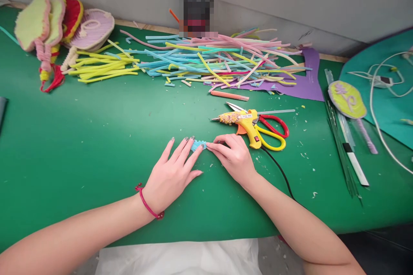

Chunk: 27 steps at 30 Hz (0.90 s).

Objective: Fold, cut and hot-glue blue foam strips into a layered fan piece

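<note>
Several short light-blue chenille stem pieces (199, 145) lie side by side on the green table, partly covered by my fingers. My left hand (174, 167) rests flat with its fingers spread, the fingertips pressing on the blue pieces. From the other side, my right hand (234, 154) pinches at their right end with thumb and fingers together. Just beyond my right hand is a yellow hot glue gun (241, 120) with a clear glue stick in its back. It lies over scissors (272, 139) with one red and one yellow handle loop.
A heap of coloured chenille stems (206, 60) spreads along the back, partly over purple sheet (309, 77). Fuzzy fan-shaped pieces (93, 30) stand at back left. At right are a yellow round fan (348, 99), green wires (340, 150), and a white cable (374, 107). A black cord (280, 169) passes my right forearm.
</note>
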{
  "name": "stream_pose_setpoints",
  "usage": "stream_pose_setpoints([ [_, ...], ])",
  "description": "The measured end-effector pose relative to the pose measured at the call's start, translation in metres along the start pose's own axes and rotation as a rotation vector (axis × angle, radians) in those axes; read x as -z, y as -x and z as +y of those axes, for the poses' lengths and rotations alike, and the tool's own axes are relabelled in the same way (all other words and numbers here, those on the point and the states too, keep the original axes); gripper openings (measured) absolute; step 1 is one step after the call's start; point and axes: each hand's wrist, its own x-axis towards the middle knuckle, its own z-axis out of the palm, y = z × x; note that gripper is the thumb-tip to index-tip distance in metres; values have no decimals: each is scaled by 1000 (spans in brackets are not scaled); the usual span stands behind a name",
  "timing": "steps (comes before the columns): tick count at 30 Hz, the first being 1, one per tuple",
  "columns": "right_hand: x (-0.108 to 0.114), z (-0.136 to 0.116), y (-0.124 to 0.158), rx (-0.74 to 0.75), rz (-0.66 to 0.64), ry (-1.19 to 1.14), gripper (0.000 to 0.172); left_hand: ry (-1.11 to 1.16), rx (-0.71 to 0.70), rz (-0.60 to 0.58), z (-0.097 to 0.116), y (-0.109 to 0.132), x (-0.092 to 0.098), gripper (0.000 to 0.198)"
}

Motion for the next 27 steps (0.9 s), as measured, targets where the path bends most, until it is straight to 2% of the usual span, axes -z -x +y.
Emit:
stream_pose_setpoints([
  [6, 0, 0, 0, -7, -4, 1, 15, 23, 36, -77, 3, 4, 0, 54],
  [15, 2, -1, -1, -7, -2, -10, 14, -14, 36, -86, 3, 4, 0, 54],
  [27, 2, -1, -1, 7, 11, -7, 13, 45, 22, -107, 3, 5, -3, 55],
])
